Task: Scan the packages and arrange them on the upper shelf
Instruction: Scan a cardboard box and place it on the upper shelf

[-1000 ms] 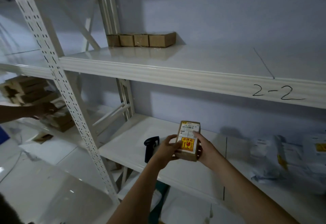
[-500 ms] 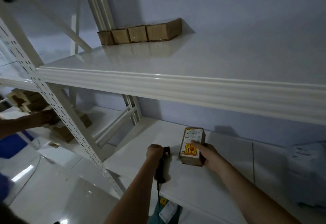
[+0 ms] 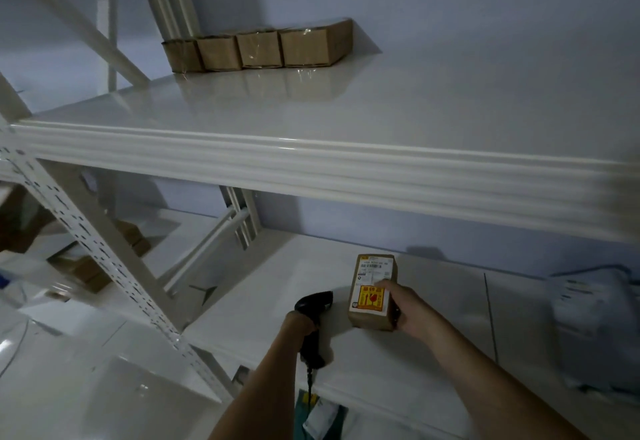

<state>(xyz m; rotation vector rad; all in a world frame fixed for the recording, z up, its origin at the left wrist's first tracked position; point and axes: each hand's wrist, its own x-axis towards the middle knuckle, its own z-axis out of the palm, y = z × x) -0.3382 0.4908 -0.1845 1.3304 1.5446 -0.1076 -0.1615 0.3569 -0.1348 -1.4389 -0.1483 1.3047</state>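
Over the lower shelf (image 3: 263, 308), scanner (image 3: 313, 322) in left hand (image 3: 300, 324), package (image 3: 372, 292) in right hand (image 3: 408, 310).

2 bare forearms rise from the bottom edge of the view, each ending in a bare hand: the left hand (image 3: 300, 324) and the right hand (image 3: 410, 311). No sleeve, cuff, glove, watch, ring or band shows on either arm from the bottom edge to the fingertips, so whatever is worn lies out of view. Both forearms look slim and smooth, the wrists narrow, and the dim light with some motion blur hides finer detail such as nails or marks.
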